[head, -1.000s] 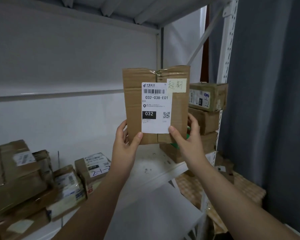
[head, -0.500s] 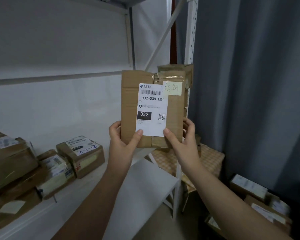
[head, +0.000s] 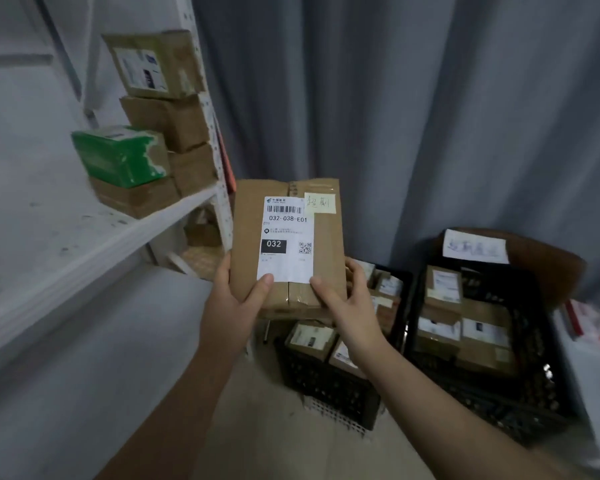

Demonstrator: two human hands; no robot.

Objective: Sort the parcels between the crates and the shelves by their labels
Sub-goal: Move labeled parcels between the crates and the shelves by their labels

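Note:
I hold a flat brown cardboard parcel (head: 321,244) upright in front of me, its white label reading 032-038-E01 and a yellow handwritten note at its top right. My left hand (head: 236,299) grips its lower left edge, thumb on the label. My right hand (head: 343,299) grips the lower right edge, thumb on the front. Below and behind the parcel stand two black crates on the floor, a near one (head: 326,386) and a right one (head: 520,403), both holding several labelled parcels. The right crate has a handwritten paper sign (head: 475,245) behind it.
A white shelf (head: 94,244) runs along the left, with a stack of brown boxes (head: 174,123) and a green box (head: 118,155) at its far end. A grey curtain (head: 413,109) hangs behind. Something white and red (head: 589,323) lies at the right edge.
The view has swung right and down from the shelf to the crates on the floor. The parcel stays held in both hands, lower in front of me.

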